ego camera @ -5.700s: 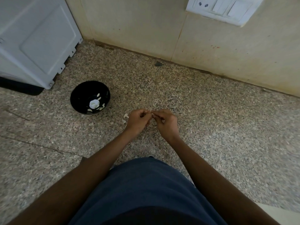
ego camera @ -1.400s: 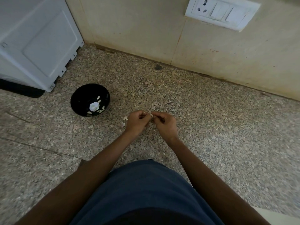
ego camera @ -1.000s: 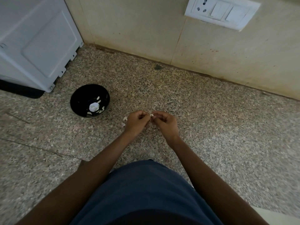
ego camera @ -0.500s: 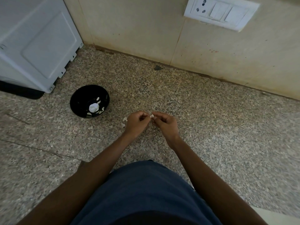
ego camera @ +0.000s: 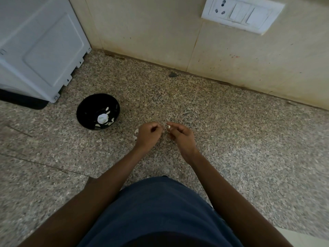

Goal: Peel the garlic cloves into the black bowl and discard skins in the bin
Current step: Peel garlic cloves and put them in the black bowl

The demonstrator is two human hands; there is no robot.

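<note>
Both hands hover mid-worktop, slightly apart: the right hand pinches a pale garlic clove at its fingertips, while the left hand is curled, its contents hidden. The black bowl with peeled cloves sits to the left, near a white appliance; bare granite stretches rightward toward the wall.

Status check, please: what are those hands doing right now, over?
Left hand curled, contents hidden. Right hand pinching garlic clove. Black bowl left, holding peeled cloves. No bin visible.

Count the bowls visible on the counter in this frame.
1. A single black bowl sits on the granite counter, left of both hands, near the white appliance, and it holds garlic pieces. No other bowl shows; the bin is out of view.
</note>
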